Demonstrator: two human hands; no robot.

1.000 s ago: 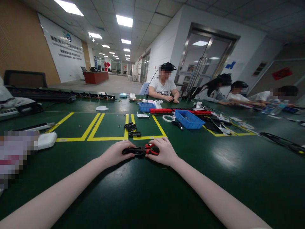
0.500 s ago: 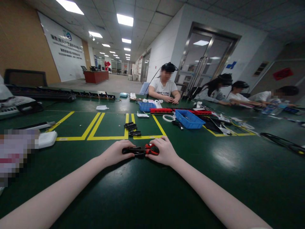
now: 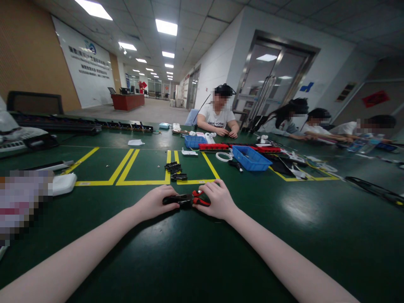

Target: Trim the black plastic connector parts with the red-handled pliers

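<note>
Head view, only one. Both forearms are reaching in from the near edge of the green desk (image 3: 315, 235) and meeting near its middle, just short of the yellow tape lines (image 3: 139, 182). The left hand (image 3: 154, 203) is curling over the black end of a black-and-red part (image 3: 186, 199), fingers pressed together around it; fingertips are hiding under the hand, so the exact grip is hard to make out. The right hand (image 3: 217, 200) is closing on the red end, thumb toward the part, fingers bent over it. The part is lying flat on the desk between the two hands, its middle showing, both ends covered. What kind of part it is cannot be told.

Just beyond the tape, a small pile of black pieces (image 3: 175, 171) is sitting inside a marked box, too small to read in detail. Further toward the far edge a blue bin (image 3: 251, 158) is standing beside a long red strip (image 3: 214, 146) and a white ring (image 3: 223, 156). A white flat object (image 3: 63, 184) is lying toward the left edge, next to a blurred-out patch. Four people are sitting along the far and right edges, faces blurred, hands partly hidden by clutter.
</note>
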